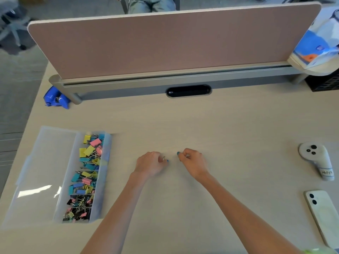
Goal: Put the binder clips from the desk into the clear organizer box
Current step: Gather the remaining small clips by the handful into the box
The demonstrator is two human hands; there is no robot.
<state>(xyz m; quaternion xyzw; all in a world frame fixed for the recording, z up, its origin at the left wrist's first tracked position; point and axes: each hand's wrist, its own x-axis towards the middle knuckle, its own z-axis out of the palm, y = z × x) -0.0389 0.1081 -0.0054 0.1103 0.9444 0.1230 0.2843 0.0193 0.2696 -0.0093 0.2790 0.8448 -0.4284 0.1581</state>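
Both hands sit low over the bench [183, 121], close together, knuckles up, fingertips turned toward each other.

Left hand [151, 165]: fingers curled in. There is a small silver glint [163, 158] at the fingertips, but we cannot tell whether it is clip wire or a ring.

Right hand [192, 161]: curled likewise, thumb and forefinger drawn together. Anything in the pinch is too small for us to make out.

The clear organizer box [104, 171] lies well off to the outer side of the left hand. Its lid [45, 171] lies open and flat beyond it. The box's long axis runs away from us, roughly parallel to the left forearm. The narrow compartment on the side facing the left hand is heaped with binder clips [86, 173]: yellow, teal and pink, with black ones at our end.

We see no loose clips on the bench around either hand. We judge the task near its end, with whatever remains held in the fingers.

The relation that matters is that the box lies leftward of both hands. The left hand is plainly nearer, and the right would have to reach across the left. We expect a sideways carry over the box's long wall, with the left hand going first. The heap sits high against that wall, so a dropped clip might slide back out.
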